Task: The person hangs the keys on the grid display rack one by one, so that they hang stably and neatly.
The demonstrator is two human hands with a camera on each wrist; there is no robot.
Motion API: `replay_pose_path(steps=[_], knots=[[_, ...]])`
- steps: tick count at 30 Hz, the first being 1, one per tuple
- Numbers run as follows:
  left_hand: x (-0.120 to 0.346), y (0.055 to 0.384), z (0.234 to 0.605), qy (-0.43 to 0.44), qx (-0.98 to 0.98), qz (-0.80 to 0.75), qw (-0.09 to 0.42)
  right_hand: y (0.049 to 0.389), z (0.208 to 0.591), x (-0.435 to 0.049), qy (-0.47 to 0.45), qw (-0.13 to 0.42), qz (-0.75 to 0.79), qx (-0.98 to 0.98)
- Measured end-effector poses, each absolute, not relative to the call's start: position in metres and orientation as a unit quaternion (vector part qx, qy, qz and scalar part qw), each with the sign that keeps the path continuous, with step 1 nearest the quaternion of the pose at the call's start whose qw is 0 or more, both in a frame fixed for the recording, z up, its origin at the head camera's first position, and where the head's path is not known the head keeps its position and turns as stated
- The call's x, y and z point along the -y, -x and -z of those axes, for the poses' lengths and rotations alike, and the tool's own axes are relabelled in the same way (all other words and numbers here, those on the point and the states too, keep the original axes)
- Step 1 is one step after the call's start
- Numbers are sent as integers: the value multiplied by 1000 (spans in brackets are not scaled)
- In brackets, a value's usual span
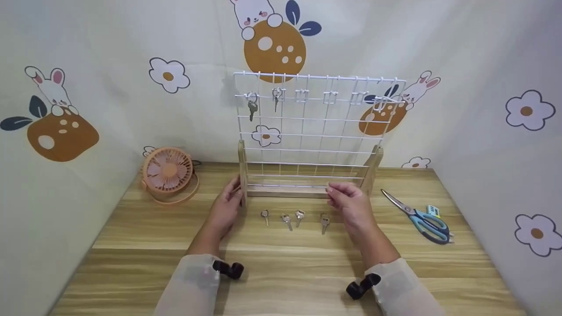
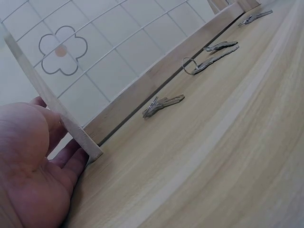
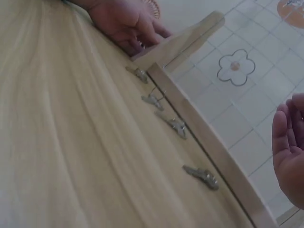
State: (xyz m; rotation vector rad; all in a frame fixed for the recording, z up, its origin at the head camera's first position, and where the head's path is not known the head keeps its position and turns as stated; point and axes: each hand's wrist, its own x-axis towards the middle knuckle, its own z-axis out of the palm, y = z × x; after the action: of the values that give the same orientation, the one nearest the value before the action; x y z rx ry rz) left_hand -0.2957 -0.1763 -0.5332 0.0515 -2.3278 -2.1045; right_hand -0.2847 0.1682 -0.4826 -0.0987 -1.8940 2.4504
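Observation:
A white wire grid rack [image 1: 314,118] stands upright on wooden legs at the back of the table. My left hand [image 1: 226,208] grips its left wooden leg [image 2: 52,99] near the base, some fingers behind it. My right hand [image 1: 351,204] is in front of the grid's lower right, thumb and fingertips close together. Whether they hold anything small is hidden. Several keys [image 1: 325,223] lie in a loose row on the table before the rack. One key [image 1: 252,109] on a ring hangs from the leftmost hook, and another key [image 1: 277,100] from the hook beside it.
Further white hooks [image 1: 330,97] line the grid's upper wire. An orange fan [image 1: 169,170] stands at the back left of the wooden table [image 1: 281,267]. Blue-handled scissors [image 1: 421,221] lie on the right, next to a small light-blue object [image 1: 433,211]. Patterned cloth hangs around the table.

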Motion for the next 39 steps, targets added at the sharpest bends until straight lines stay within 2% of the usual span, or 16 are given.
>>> replay_pose_path(steps=[7,17,24,39], knots=[[176,296,530,-11,745,667,0,292,511,-178,28,-9,-712,702],[178,298,530,-9,749,663,2,296,523,-198,-87,-69,-536,837],[176,296,530,-5,746,665,6,293,523,-199,-135,-67,-463,874],[176,296,532,-5,751,660,8,291,519,-197,-139,-81,-445,881]])
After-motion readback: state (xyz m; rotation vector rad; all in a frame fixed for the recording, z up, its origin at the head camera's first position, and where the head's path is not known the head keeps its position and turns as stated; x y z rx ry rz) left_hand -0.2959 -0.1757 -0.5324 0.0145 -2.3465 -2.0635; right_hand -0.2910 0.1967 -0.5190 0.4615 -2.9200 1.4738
